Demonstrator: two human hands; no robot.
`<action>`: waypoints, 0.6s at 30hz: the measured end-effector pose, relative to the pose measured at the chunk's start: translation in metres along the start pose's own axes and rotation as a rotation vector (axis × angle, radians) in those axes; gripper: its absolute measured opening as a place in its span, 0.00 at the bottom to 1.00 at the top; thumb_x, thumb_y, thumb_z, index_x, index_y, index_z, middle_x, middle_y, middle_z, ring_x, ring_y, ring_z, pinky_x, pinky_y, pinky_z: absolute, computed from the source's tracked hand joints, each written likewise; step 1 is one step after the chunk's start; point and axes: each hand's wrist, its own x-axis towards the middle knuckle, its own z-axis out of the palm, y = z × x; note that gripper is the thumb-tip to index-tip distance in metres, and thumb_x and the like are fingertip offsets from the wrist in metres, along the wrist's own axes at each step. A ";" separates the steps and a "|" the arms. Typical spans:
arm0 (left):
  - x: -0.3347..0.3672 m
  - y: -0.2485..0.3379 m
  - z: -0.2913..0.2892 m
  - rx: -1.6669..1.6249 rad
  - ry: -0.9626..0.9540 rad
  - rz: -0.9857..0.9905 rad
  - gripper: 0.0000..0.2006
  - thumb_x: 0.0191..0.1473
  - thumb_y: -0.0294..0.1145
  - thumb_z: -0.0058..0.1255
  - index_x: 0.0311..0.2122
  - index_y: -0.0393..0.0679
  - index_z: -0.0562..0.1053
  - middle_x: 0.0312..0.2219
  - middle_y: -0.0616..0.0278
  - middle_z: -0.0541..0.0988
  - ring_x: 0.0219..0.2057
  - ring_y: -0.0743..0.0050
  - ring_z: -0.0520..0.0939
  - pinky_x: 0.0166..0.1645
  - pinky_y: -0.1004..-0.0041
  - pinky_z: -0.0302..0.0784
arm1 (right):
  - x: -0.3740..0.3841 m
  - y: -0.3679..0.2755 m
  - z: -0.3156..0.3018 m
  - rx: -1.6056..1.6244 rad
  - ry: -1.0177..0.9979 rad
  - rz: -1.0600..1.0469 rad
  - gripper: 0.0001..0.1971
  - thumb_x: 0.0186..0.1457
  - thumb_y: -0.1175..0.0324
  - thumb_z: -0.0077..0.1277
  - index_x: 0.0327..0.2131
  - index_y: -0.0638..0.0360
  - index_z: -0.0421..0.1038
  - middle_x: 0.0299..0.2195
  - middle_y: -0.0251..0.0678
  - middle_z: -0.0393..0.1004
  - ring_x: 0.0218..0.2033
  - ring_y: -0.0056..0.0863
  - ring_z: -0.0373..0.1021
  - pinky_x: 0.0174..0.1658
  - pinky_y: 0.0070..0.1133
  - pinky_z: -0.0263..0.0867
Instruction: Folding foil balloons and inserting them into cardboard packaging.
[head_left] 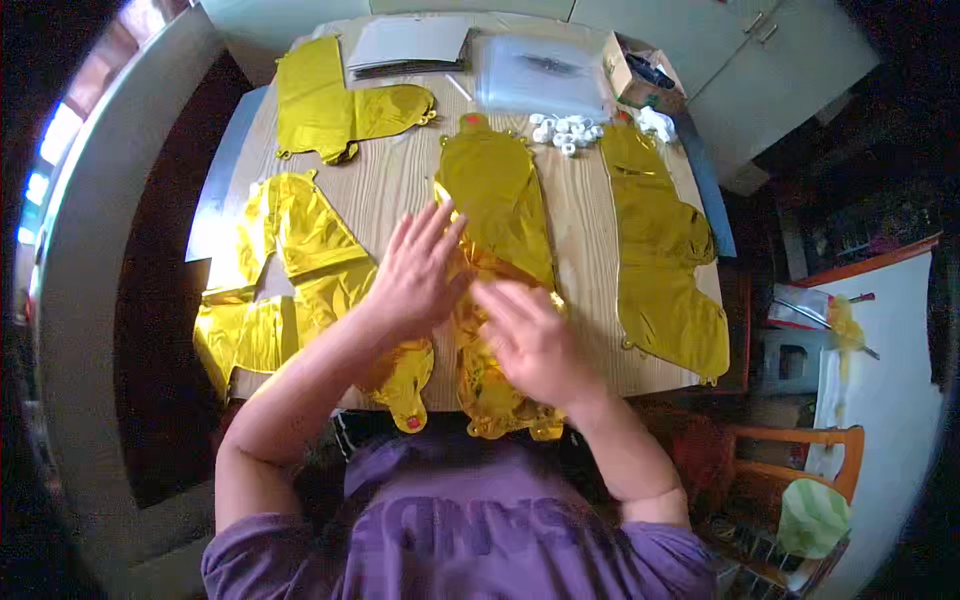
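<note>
A flat gold foil balloon (492,185) lies lengthwise down the middle of the table, its near half creased and shiny. My left hand (420,270) is over its left edge, fingers stretched out and holding nothing. Over the near half is my right hand (530,340), slightly smeared by motion, its fingers extended. Whether either palm presses on the foil I cannot tell. Left of them spreads a wrinkled gold foil balloon (325,270), partly hidden under my left forearm. Another flat gold balloon (655,260) lies along the right side, and one more (315,105) at the far left.
On the wooden table (585,235), a stack of flat sheets (410,42) and clear plastic bags (540,75) lie at the back. Small white rolls (567,130) sit before a cardboard box (645,75). A wooden chair (800,440) stands at the lower right.
</note>
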 end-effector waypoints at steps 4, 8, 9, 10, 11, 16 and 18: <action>-0.004 0.024 0.016 0.033 0.003 -0.038 0.39 0.59 0.54 0.45 0.64 0.31 0.56 0.66 0.40 0.54 0.68 0.42 0.53 0.70 0.50 0.44 | 0.015 0.045 -0.043 -0.216 0.065 0.047 0.21 0.58 0.64 0.54 0.53 0.60 0.71 0.55 0.44 0.70 0.54 0.43 0.67 0.58 0.34 0.63; -0.007 0.018 0.018 0.065 -0.043 -0.025 0.44 0.57 0.58 0.48 0.66 0.32 0.53 0.66 0.39 0.52 0.69 0.42 0.51 0.70 0.49 0.42 | 0.019 0.064 -0.032 -0.348 0.006 -0.004 0.24 0.59 0.61 0.52 0.55 0.62 0.68 0.59 0.47 0.66 0.60 0.47 0.59 0.63 0.38 0.54; -0.008 0.017 0.021 0.075 -0.042 -0.018 0.45 0.56 0.59 0.48 0.66 0.32 0.52 0.66 0.39 0.52 0.69 0.42 0.51 0.70 0.49 0.42 | 0.017 0.067 -0.030 -0.366 -0.030 -0.038 0.25 0.59 0.60 0.52 0.56 0.63 0.67 0.60 0.48 0.64 0.61 0.48 0.57 0.64 0.40 0.52; -0.008 0.016 0.023 0.091 -0.038 -0.009 0.46 0.56 0.61 0.46 0.66 0.32 0.52 0.67 0.40 0.52 0.69 0.43 0.52 0.70 0.48 0.42 | 0.015 0.070 -0.028 -0.387 -0.110 -0.026 0.26 0.60 0.58 0.50 0.58 0.62 0.64 0.62 0.47 0.60 0.63 0.49 0.54 0.66 0.41 0.48; -0.010 0.015 0.024 0.077 -0.051 -0.009 0.45 0.56 0.61 0.46 0.66 0.33 0.52 0.67 0.40 0.52 0.69 0.44 0.51 0.70 0.47 0.42 | 0.013 0.071 -0.025 -0.397 -0.109 -0.025 0.27 0.60 0.58 0.50 0.59 0.62 0.64 0.62 0.47 0.60 0.63 0.49 0.53 0.66 0.41 0.48; 0.001 0.015 0.011 0.083 -0.050 0.053 0.45 0.59 0.64 0.38 0.66 0.32 0.53 0.66 0.40 0.54 0.68 0.42 0.52 0.69 0.46 0.43 | 0.010 0.074 -0.020 -0.413 -0.146 -0.002 0.29 0.59 0.58 0.51 0.60 0.63 0.62 0.63 0.49 0.58 0.64 0.51 0.52 0.66 0.40 0.49; -0.001 0.011 0.020 0.060 -0.067 0.044 0.45 0.58 0.65 0.38 0.66 0.33 0.53 0.66 0.39 0.53 0.68 0.43 0.52 0.69 0.46 0.43 | 0.020 0.069 -0.028 -0.400 -0.147 -0.038 0.27 0.59 0.57 0.52 0.58 0.62 0.66 0.61 0.48 0.62 0.62 0.48 0.57 0.63 0.38 0.56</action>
